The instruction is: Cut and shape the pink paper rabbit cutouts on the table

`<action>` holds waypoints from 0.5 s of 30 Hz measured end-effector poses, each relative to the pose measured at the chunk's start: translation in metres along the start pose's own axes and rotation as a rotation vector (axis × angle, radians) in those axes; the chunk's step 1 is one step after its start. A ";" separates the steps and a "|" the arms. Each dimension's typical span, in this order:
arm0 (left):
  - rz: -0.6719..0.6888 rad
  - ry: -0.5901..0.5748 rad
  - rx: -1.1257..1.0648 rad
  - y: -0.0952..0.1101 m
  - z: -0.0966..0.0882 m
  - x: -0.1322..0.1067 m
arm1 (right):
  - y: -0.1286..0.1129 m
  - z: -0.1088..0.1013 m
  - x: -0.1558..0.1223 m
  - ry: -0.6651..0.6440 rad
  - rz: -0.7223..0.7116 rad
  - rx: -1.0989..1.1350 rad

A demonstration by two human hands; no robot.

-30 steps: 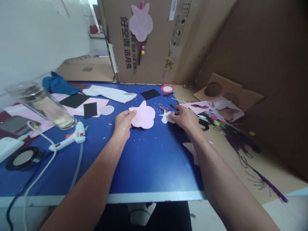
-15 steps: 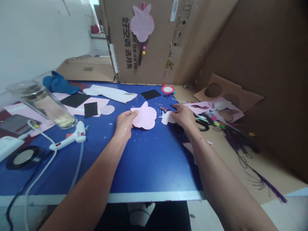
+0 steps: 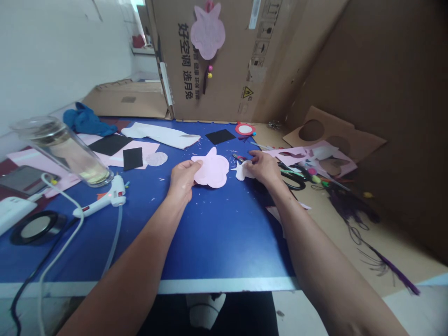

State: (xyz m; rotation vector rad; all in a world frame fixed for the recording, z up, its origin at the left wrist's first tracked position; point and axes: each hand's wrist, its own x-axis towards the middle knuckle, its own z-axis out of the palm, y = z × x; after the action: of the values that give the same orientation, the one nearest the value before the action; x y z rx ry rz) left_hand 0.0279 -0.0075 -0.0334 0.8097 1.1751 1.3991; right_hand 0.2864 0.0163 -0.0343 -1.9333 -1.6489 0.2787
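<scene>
My left hand (image 3: 182,178) pinches the left edge of a pink paper cutout (image 3: 213,171), thumb on top, and holds it above the blue table. The cutout has a scalloped outline and a pointed tip at its top. My right hand (image 3: 264,167) is just right of it, its thumb and bent fingers closed at the right end of a small white paper cutout (image 3: 241,171). The fingers cover part of that piece. Behind and below this hand lie black-handled scissors (image 3: 294,180), partly hidden by the wrist.
A glue gun (image 3: 105,200), a glass of liquid (image 3: 75,156) and a tape roll (image 3: 37,227) stand at left. A similar pink shape (image 3: 208,32) hangs on the cardboard wall (image 3: 231,74). Pink scraps (image 3: 294,156) and purple tassels (image 3: 392,268) lie at right.
My right hand has shifted slightly left over the white cutout. The left hand and pink cutout stay almost still, and the view has moved very slightly.
</scene>
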 end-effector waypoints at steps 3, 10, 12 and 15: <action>0.000 -0.002 0.003 0.000 0.000 0.000 | -0.002 -0.001 0.000 0.027 0.009 0.021; -0.002 0.007 -0.020 0.001 0.000 -0.001 | -0.013 -0.023 -0.003 0.122 -0.021 0.333; -0.007 0.007 -0.022 0.002 0.000 -0.002 | -0.020 -0.030 -0.007 0.130 -0.022 0.505; -0.019 0.008 -0.018 0.003 0.000 -0.003 | -0.030 -0.039 -0.016 0.044 0.001 0.774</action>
State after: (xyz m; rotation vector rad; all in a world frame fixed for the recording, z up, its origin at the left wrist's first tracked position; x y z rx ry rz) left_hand 0.0278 -0.0103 -0.0301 0.7793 1.1719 1.3970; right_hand 0.2775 -0.0075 0.0103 -1.3327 -1.2432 0.7429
